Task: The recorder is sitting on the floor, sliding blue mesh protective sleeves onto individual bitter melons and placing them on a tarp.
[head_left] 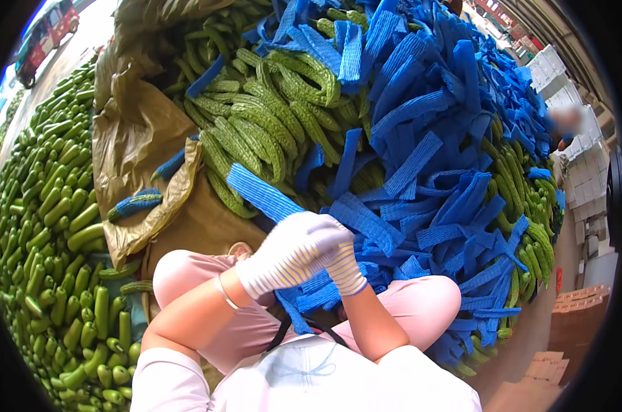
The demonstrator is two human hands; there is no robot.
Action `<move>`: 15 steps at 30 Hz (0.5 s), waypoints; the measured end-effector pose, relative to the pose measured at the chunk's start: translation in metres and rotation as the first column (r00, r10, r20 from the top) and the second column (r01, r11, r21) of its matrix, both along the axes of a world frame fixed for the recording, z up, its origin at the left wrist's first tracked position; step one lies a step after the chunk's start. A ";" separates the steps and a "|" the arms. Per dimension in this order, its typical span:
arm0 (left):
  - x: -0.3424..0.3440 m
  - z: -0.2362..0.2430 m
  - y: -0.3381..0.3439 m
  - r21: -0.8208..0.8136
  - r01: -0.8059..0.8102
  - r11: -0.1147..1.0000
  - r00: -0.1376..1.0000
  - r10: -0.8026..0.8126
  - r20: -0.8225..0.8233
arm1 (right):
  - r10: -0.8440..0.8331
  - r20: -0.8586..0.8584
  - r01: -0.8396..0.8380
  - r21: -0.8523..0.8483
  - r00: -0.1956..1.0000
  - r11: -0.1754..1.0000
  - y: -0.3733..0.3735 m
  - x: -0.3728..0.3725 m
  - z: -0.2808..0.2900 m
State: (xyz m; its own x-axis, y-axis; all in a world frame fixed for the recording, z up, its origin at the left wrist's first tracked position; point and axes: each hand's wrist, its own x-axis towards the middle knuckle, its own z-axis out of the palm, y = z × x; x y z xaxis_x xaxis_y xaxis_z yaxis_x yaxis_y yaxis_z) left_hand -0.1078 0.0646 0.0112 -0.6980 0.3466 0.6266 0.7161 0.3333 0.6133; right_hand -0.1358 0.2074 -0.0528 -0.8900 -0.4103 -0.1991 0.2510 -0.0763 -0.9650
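My two hands, in white gloves with thin stripes, are pressed together at the centre. My left hand (283,254) is closed over a blue mesh foam sleeve (259,192), which sticks out up and to the left. My right hand (335,250) is closed against my left; what its fingers hold is hidden behind the overlap. Just beyond lie pale-green bitter gourds (256,123) and a large heap of blue sleeves (414,165). Two sleeved gourds (136,202) rest on brown sheeting (136,103) to the left.
Smooth green gourds (57,268) are heaped at the left. My crossed legs (427,309) frame the hands. At the right stand white boxes (575,165) and brown cartons (575,323), with a blurred person (558,134) near them. A small vehicle (47,38) is at the top left.
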 end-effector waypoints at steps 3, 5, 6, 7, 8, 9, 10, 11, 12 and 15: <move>0.004 -0.036 0.035 -0.201 -0.012 0.980 0.992 -0.014 -0.127 | 0.287 0.442 0.005 -0.551 0.850 0.835 0.006 -0.030 -0.029; 0.004 -0.013 0.010 -0.196 -0.216 0.957 0.972 0.191 -0.139 | -0.145 0.167 0.198 -0.367 0.975 0.909 -0.002 -0.024 -0.006; 0.004 -0.021 0.003 -0.177 -0.337 0.925 0.941 0.325 -0.094 | -0.269 -0.148 0.259 -0.086 0.952 0.962 -0.003 -0.023 -0.002; 0.007 -0.024 -0.002 -0.352 -0.362 0.863 0.910 0.409 0.068 | -0.270 -0.152 0.268 -0.038 0.951 0.963 -0.002 -0.022 0.003; 0.004 -0.037 -0.006 -0.452 -0.391 0.802 0.877 0.474 0.083 | -0.271 -0.156 0.276 0.010 0.950 0.961 -0.001 -0.020 0.008; 0.004 -0.043 -0.008 -0.479 -0.397 0.783 0.858 0.501 0.109 | -0.215 -0.242 0.236 0.061 0.946 0.970 -0.006 -0.013 0.015; 0.003 -0.048 -0.008 -0.501 -0.394 0.771 0.843 0.521 0.138 | -0.127 -0.274 0.165 0.120 0.953 0.979 -0.006 -0.010 0.008; 0.004 -0.061 -0.011 -0.295 -0.430 0.853 0.807 0.510 0.297 | -0.055 -0.298 0.127 0.229 0.953 0.965 -0.012 -0.001 0.010; 0.004 -0.072 -0.014 -0.077 -0.477 0.875 0.769 0.458 0.445 | 0.021 -0.315 0.090 0.335 0.949 0.938 -0.016 0.007 0.013; -0.005 -0.059 -0.019 0.788 -0.548 0.281 0.701 -0.360 0.615 | 0.195 -0.467 -0.028 0.341 0.863 0.939 -0.019 0.016 -0.007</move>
State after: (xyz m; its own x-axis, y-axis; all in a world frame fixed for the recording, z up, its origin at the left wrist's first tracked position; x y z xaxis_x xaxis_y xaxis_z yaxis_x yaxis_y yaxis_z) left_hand -0.1131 0.0456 -0.0475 -0.9654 -0.2086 -0.1567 0.0393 -0.7099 0.7032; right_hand -0.1196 0.1887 -0.0597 -0.8568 -0.5031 0.1130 -0.2688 0.2489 -0.9305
